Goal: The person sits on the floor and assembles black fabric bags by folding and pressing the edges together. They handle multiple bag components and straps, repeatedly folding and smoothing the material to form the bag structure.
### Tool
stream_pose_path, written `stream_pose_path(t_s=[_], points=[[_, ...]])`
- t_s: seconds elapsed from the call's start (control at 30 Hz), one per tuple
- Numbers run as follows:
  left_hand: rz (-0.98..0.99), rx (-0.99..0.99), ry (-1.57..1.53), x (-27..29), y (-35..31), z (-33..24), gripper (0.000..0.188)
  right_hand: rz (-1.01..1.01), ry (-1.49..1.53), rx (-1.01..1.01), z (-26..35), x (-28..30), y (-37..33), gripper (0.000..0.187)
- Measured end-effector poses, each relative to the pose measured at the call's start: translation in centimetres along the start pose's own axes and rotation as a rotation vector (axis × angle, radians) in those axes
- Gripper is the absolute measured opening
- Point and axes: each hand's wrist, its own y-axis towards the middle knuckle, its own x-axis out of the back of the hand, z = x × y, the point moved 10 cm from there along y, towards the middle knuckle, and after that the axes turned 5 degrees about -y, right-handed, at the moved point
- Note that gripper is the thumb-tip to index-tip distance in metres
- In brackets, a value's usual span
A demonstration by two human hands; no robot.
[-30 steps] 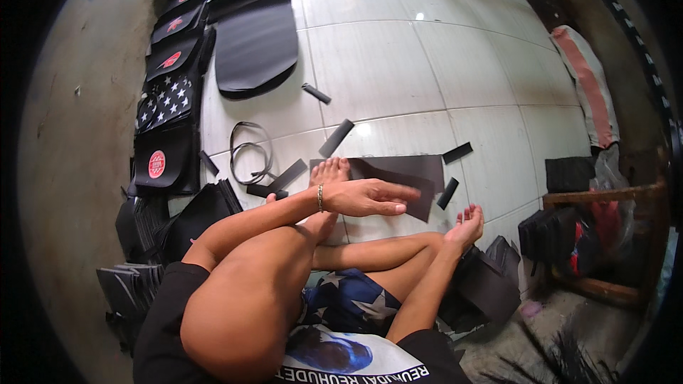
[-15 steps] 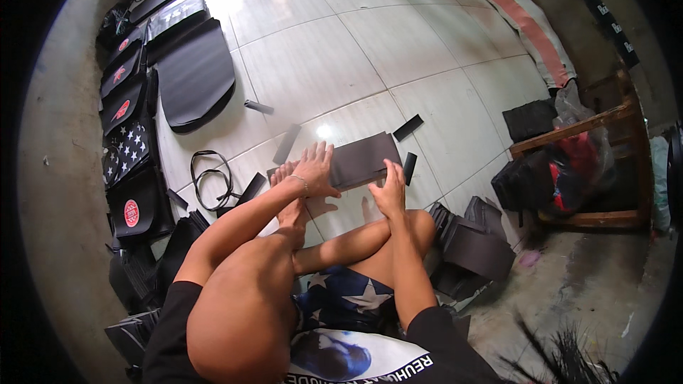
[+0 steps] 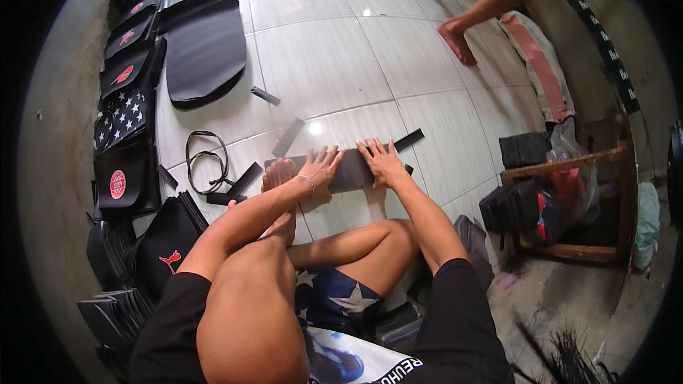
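Note:
A long dark rectangular sheet (image 3: 349, 172) lies flat on the tiles in front of my bent legs. My left hand (image 3: 321, 169) rests on its left part, fingers spread. On its right part lies my right hand (image 3: 383, 163), fingers stretched out and apart. My bare foot (image 3: 282, 174) sits at the sheet's left end. Beyond the right fingertips, a black strip (image 3: 410, 139) slants away from the sheet. A grey strip (image 3: 288, 137) lies just past the left hand. Whether the sheet is one layer or several cannot be made out.
To the left are a black cord loop (image 3: 206, 163), a stack of rounded black pieces (image 3: 206, 53) and a row of black flaps with emblems (image 3: 128, 178). A wooden frame (image 3: 569, 161) with bags stands right. Another person's foot (image 3: 457, 43) is on the far floor.
My right hand has come down from the near edge onto the sheet. The left hand stays on it. Another person's legs have stepped into view at the far right.

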Motion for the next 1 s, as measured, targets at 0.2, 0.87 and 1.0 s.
stream_pose_path(t_s=[0.2, 0.87, 1.0], points=[[0.153, 0.201, 0.056, 0.2, -2.3, 2.9, 0.137, 0.070, 0.042, -0.005, -0.5, -1.1, 0.9, 0.126], [-0.236, 0.953, -1.508, -2.4, -9.2, 16.1, 0.074, -0.246, 1.099, -0.660, -10.2, -7.9, -3.7, 0.084], [-0.248, 1.086, -1.407, -0.7, -9.8, 11.4, 0.051, -0.196, 0.999, -0.657, -10.9, -10.0, -3.1, 0.081]])
